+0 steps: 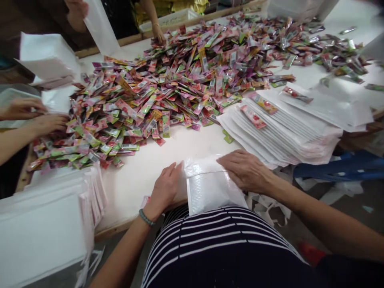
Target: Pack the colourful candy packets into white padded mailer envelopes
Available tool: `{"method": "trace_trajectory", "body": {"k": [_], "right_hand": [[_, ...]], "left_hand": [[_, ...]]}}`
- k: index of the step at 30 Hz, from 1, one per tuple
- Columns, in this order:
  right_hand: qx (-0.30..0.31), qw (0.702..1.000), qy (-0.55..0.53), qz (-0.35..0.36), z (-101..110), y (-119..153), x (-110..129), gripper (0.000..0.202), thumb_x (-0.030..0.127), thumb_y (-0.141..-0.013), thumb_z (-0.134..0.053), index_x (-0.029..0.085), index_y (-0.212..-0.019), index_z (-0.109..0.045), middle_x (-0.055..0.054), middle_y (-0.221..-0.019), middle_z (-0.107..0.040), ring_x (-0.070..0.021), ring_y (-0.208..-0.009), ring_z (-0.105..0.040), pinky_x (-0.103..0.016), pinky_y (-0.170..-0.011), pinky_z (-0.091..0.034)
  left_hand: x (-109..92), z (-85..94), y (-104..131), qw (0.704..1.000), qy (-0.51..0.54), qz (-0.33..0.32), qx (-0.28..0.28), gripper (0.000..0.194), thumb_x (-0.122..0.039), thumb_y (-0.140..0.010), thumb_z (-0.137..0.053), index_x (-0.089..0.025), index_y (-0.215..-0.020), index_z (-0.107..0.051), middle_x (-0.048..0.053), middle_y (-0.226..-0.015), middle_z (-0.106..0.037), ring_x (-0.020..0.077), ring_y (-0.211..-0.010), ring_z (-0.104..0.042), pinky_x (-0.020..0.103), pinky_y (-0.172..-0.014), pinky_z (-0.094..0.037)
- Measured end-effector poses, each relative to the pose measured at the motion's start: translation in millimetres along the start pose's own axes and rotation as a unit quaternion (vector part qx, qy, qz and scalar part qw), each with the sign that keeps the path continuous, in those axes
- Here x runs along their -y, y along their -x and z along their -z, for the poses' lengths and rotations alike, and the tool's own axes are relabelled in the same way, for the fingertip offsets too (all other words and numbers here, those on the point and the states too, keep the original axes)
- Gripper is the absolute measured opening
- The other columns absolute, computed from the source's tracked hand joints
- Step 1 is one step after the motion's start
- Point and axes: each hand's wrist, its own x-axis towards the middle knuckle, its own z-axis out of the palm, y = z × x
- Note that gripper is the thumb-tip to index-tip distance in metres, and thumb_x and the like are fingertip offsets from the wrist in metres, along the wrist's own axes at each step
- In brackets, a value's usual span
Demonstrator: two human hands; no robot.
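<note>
A white padded envelope [211, 190] lies over the table's front edge, against the striped shirt, with its flap folded across the top. My right hand [244, 170] pinches the envelope's upper right corner between thumb and fingers. At its upper left side is my left hand [165, 186], fingers together, with a pale strip by the fingertips. Whether the left fingers grip that strip or the envelope edge is hard to tell. Beyond both hands spreads a large heap of small colourful packets [180, 84].
Stacked white envelopes [279, 124] lie at the right, a few packets on top. More envelope stacks stand at the left front [42, 232] and back left [48, 56]. Other people's hands work at the left and far side. A white basket [174, 19] is behind the table.
</note>
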Motion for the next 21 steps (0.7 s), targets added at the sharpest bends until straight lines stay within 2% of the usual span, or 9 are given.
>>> {"method": "trace_trajectory", "body": {"k": [2,3,5,8,10,13,15,18,21], "right_hand": [[0.02,0.999,0.004,0.042,-16.4,-12.2,22.1,0.043,0.041,-0.093,-0.051,0.02,-0.13,-0.057,-0.011,-0.134,-0.059,-0.0283,-0.129,-0.048,-0.048,-0.107,-0.037],[0.048,0.997,0.012,0.063,-26.5,-17.9,30.8,0.053,0.049,-0.093,-0.05,0.018,-0.136,-0.052,-0.012,-0.141,-0.052,-0.0288,-0.135,-0.041,-0.05,-0.111,-0.033],[0.094,0.992,0.014,0.079,-44.6,-26.7,40.2,0.066,0.06,-0.09,-0.047,0.015,-0.139,-0.049,-0.015,-0.146,-0.045,-0.0296,-0.141,-0.032,-0.053,-0.116,-0.023],[0.136,0.987,-0.026,0.086,-55.0,-28.3,32.7,0.063,0.058,-0.095,-0.036,0.02,-0.144,-0.042,-0.011,-0.148,-0.043,-0.0244,-0.143,-0.029,-0.052,-0.119,-0.017],[0.128,0.988,-0.059,0.055,-52.3,-21.6,18.6,0.057,0.052,-0.1,-0.026,0.023,-0.148,-0.035,-0.008,-0.151,-0.039,-0.021,-0.144,-0.028,-0.049,-0.118,-0.02],[0.103,0.993,-0.041,-0.042,-47.5,-11.0,-2.1,0.06,0.052,-0.1,-0.022,0.022,-0.152,-0.027,-0.01,-0.157,-0.024,-0.0246,-0.147,-0.018,-0.054,-0.119,-0.013],[0.116,0.99,-0.021,-0.073,-46.2,-12.2,-9.8,0.06,0.051,-0.1,-0.022,0.02,-0.152,-0.027,-0.01,-0.158,-0.022,-0.0252,-0.147,-0.016,-0.054,-0.119,-0.009],[0.127,0.984,0.004,-0.123,-36.1,-32.4,-11.6,0.054,0.043,-0.102,-0.023,0.019,-0.148,-0.035,-0.013,-0.151,-0.039,-0.0248,-0.139,-0.035,-0.049,-0.114,-0.023],[0.15,0.974,-0.021,-0.168,-5.3,-63.2,-7.2,0.051,0.049,-0.095,-0.043,0.014,-0.129,-0.058,-0.013,-0.118,-0.066,-0.0255,-0.11,-0.058,-0.036,-0.092,-0.042]], "left_hand": [[-5.5,-0.7,-2.8,0.987,0.099,0.12,-0.043,0.037,-0.021,-0.09,-0.044,-0.019,-0.12,-0.064,0.011,-0.108,-0.072,0.0238,-0.099,-0.066,0.039,-0.089,-0.053],[-8.5,-1.5,-5.4,0.969,0.161,0.183,-0.044,0.031,-0.03,-0.09,-0.047,-0.018,-0.108,-0.069,0.01,-0.093,-0.074,0.0225,-0.085,-0.068,0.036,-0.079,-0.055],[-14.6,-4.1,-11.7,0.912,0.297,0.284,-0.009,0.033,-0.045,-0.086,-0.054,-0.017,-0.083,-0.071,0.007,-0.069,-0.071,0.0191,-0.061,-0.066,0.03,-0.059,-0.054],[-22.7,-10.4,-20.9,0.819,0.449,0.351,0.069,0.041,-0.056,-0.074,-0.067,-0.016,-0.065,-0.064,0.006,-0.06,-0.068,0.0171,-0.052,-0.062,0.028,-0.053,-0.051],[-26.1,-15.1,-25.4,0.79,0.482,0.369,0.089,0.042,-0.055,-0.066,-0.074,-0.015,-0.064,-0.062,0.004,-0.059,-0.067,0.0165,-0.054,-0.062,0.028,-0.055,-0.051],[-27.6,-20.3,-30.1,0.776,0.497,0.377,0.092,0.042,-0.05,-0.057,-0.081,-0.016,-0.062,-0.058,0.0,-0.056,-0.061,0.0144,-0.053,-0.058,0.027,-0.055,-0.048],[-28.2,-20.6,-32.4,0.769,0.517,0.367,0.079,0.043,-0.049,-0.053,-0.083,-0.016,-0.063,-0.057,-0.002,-0.056,-0.06,0.0136,-0.053,-0.057,0.026,-0.054,-0.046],[-30.8,-13.5,-36.0,0.785,0.526,0.326,0.014,0.046,-0.049,-0.049,-0.084,-0.016,-0.063,-0.056,-0.005,-0.055,-0.056,0.0106,-0.052,-0.052,0.022,-0.051,-0.041],[-31.2,2.0,-40.8,0.819,0.502,0.278,-0.036,0.044,-0.048,-0.048,-0.085,-0.016,-0.062,-0.057,-0.006,-0.052,-0.052,0.009,-0.052,-0.048,0.02,-0.052,-0.039]]}}
